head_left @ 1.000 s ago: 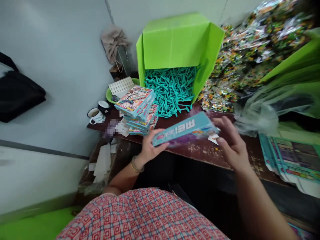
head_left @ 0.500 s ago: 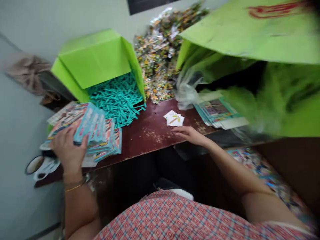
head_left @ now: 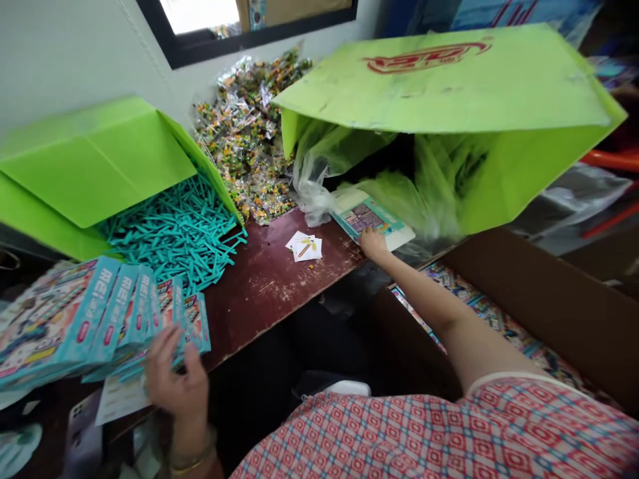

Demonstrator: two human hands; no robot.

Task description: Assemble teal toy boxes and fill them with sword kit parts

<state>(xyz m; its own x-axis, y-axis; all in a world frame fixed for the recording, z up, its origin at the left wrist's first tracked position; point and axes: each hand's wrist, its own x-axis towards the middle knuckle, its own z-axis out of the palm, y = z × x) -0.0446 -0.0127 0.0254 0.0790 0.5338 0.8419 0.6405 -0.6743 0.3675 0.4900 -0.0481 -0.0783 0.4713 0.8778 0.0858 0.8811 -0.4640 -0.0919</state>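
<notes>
My right hand point(head_left: 373, 245) is closed on the near edge of a flat teal-and-white printed carton point(head_left: 372, 216), which lies in front of the big green box on the right. Its fingertips are partly hidden. Slightly blurred, my left hand point(head_left: 177, 376) has its fingers apart and nothing in it. It is in front of a leaning row of printed teal boxes point(head_left: 107, 319). White picture cards point(head_left: 305, 247) lie on the table point(head_left: 269, 279) between the hands.
A tipped green box point(head_left: 130, 166) spills teal sticks point(head_left: 184, 233) onto the table. Behind are small clear bags of coloured pieces point(head_left: 249, 146). A large green box point(head_left: 449, 86) with plastic lining stands right. A brown carton point(head_left: 564, 299) holds printed packs below. A phone point(head_left: 82, 432) lies lower left.
My view has turned right. My left hand has come off the teal boxes and drawn nearer my body. My right hand has moved from beside the cards to the flat carton.
</notes>
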